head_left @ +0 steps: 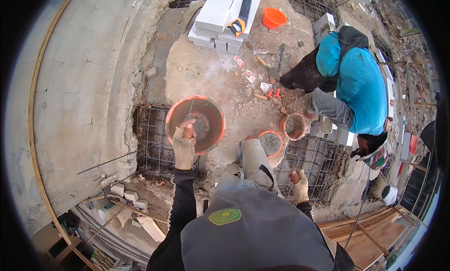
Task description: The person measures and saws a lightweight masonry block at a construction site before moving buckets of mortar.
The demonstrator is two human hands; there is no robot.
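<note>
My left hand [184, 142], in a pale fingerless glove, is raised over the near-left rim of a large orange mortar tub [213, 121]. Its thumb and fingers pinch a thin, straight, wire-like strand [191, 109] that points away from me. Grey residue coats the tub's inside. On the right, my gloved right hand [300, 184] is closed, fingers curled near the thumb, above a steel rebar mesh [309, 163]. What it holds, if anything, is too small to make out. Between my hands, beside my knee, stands a small orange bucket of grey mortar [270, 144].
A co-worker in a blue shirt [358, 90] bends at the right, near another mortar bucket [294, 126]. White blocks [213, 15] are stacked ahead, with a handsaw [238, 25] on top. An orange bucket [273, 18] stands beside them. A concrete wall [79, 83] runs along the left.
</note>
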